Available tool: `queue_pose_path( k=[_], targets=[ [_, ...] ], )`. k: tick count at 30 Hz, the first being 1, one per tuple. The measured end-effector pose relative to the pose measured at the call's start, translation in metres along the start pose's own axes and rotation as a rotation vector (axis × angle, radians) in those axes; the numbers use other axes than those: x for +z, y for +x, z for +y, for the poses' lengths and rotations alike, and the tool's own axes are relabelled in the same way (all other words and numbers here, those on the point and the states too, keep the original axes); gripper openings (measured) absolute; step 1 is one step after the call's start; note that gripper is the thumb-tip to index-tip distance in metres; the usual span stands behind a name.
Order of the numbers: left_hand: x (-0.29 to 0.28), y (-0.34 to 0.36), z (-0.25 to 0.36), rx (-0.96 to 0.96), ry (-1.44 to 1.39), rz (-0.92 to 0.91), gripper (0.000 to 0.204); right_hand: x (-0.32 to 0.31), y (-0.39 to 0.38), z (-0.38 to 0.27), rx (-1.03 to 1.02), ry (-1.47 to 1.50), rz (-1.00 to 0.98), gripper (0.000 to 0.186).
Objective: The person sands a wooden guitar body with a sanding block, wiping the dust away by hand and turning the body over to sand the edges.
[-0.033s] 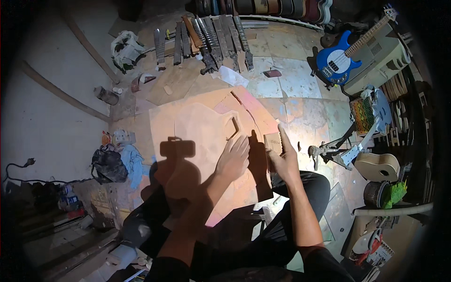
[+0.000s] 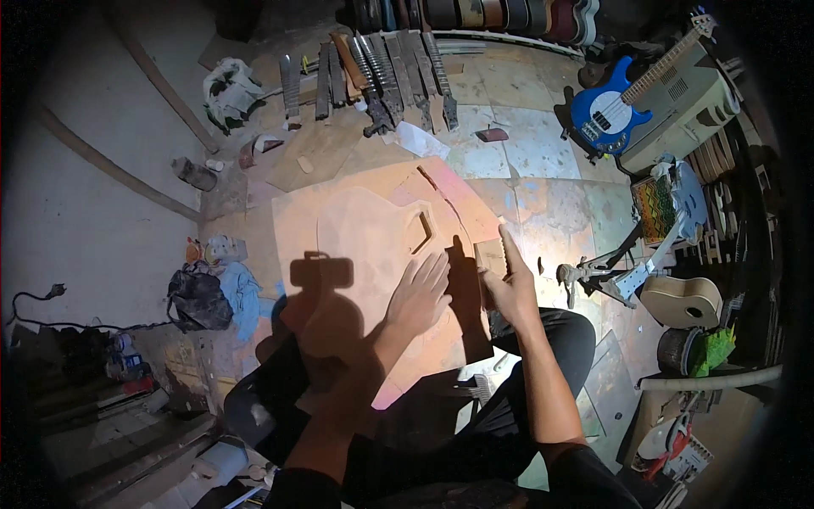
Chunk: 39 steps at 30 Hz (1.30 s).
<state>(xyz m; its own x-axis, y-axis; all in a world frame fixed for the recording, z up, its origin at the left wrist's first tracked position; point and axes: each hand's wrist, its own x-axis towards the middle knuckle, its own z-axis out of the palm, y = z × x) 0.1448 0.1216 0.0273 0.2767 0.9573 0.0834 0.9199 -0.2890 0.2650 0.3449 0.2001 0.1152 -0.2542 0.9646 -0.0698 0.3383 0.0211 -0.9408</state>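
A wide, pale orange board point(image 2: 331, 220) lies across my lap, with a cut curved outline, an angular opening point(image 2: 421, 231) and a narrow slot near its far right. My left hand point(image 2: 415, 301) lies on it just below the opening, fingers stretched out. My right hand point(image 2: 517, 288) is at the right edge, closed round a small flat wooden piece point(image 2: 490, 253) with its index finger extended along it; how much of this piece is separate from the board is hard to tell. Dark shadows fall across the board's lower half.
Several guitar necks point(image 2: 381, 81) lie at the back. A blue bass guitar point(image 2: 610, 110) leans at upper right, above stands point(image 2: 585, 276) and an acoustic body point(image 2: 678, 301). A black bag point(image 2: 199, 301) lies left beside the wall point(image 2: 119, 212). My legs point(image 2: 560, 356) are under the board.
My left hand has slid slightly toward me, away from the opening, and its fingers have straightened. The right hand has barely shifted.
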Motion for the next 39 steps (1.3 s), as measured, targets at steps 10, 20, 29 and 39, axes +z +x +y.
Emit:
queue_pose_path(
  k=[10, 20, 29, 39],
  targets=[
    [-0.016, -0.182, -0.068, -0.598, 0.243, -0.08, 0.069, 0.023, -0.007, 0.037, 0.049, -0.259, -0.12, 0.087],
    [0.04, -0.243, -0.118, -0.591, 0.404, 0.496, 0.074, 0.072, -0.042, 0.083, 0.206, -0.262, -0.1, 0.082],
    [0.002, -0.242, -0.103, -0.749, -0.419, 0.177, 0.12, 0.087, -0.072, 0.065, -0.02, -0.455, -0.242, 0.084],
    [-0.014, -0.233, -0.089, -0.84, -0.204, 0.066, 0.125, 0.085, -0.078, 0.044, -0.224, -0.942, -0.295, 0.074]
  ],
)
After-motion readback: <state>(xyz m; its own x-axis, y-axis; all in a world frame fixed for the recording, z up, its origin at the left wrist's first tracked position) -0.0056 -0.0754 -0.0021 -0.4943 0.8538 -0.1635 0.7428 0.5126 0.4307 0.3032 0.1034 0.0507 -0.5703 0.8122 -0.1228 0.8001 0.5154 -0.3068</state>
